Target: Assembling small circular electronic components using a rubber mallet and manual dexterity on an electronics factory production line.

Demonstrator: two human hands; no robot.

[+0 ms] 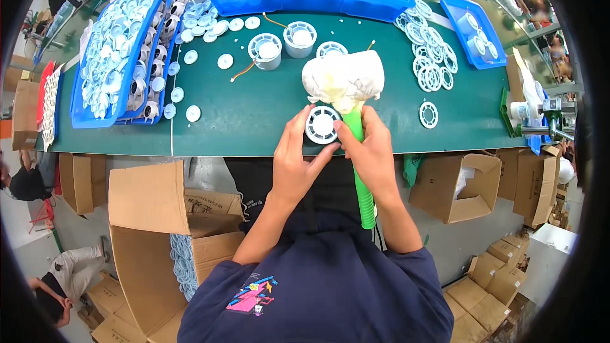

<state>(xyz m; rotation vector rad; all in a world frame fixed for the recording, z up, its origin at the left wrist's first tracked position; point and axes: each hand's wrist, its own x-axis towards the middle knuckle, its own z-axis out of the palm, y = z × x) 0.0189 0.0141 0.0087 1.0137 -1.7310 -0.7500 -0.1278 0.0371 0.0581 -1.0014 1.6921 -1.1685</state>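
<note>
Left hand (pixel 293 155) had its fingers curled around a round white fan-like housing (pixel 322 124), pinning it at the near edge of the green bench (pixel 254 114). Right hand (pixel 372 152) was wrapped tight around a green ribbed tool handle (pixel 363 184) topped with a white cloth bundle (pixel 344 79), touching the housing's right side. Two similar housings with wires (pixel 283 43) sat farther back, loose white rings (pixel 432 57) on the right, blue bins of parts (pixel 121 57) far left.

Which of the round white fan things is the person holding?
The round white part at the near table edge, pinched by the left hand beside the green tool in the right hand. The other two stand untouched farther back.
</note>
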